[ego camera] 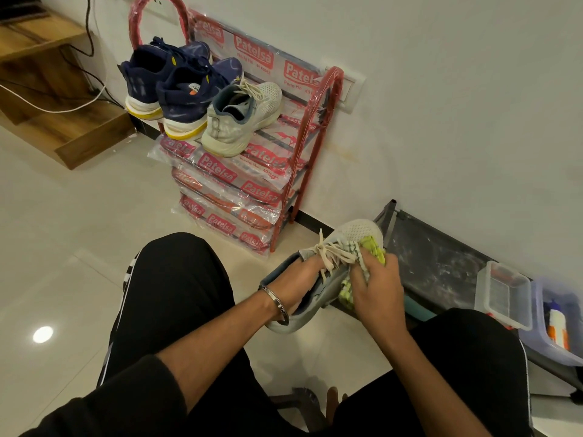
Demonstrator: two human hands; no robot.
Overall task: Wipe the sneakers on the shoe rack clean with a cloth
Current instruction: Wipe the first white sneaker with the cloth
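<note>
Between the person's two knees, in the head view, both hands work on one white sneaker [353,234]. The left hand [296,279] is pushed inside the shoe's opening, its fingers hidden under the tongue and the laces, so I cannot tell how they lie; the wrist, which wears a metal bangle [277,305], comes out at the heel. The forearm runs down and left to a black sleeve. The right hand [375,288] is just beside the left one, on the outer side of the shoe, with its fingers curled around a green and white cloth [372,247] and pressing it against the shoe's side near the toe. Part of the cloth hangs below this hand. Well apart from the hands, further away and to their left, a red shoe rack [328,99] stands against the wall. On its top shelf are a second white sneaker [243,121] and, touching it on the left, a pair of navy sneakers [176,86]. Near the right hand, on its right, stands a clear plastic box [504,291].
</note>
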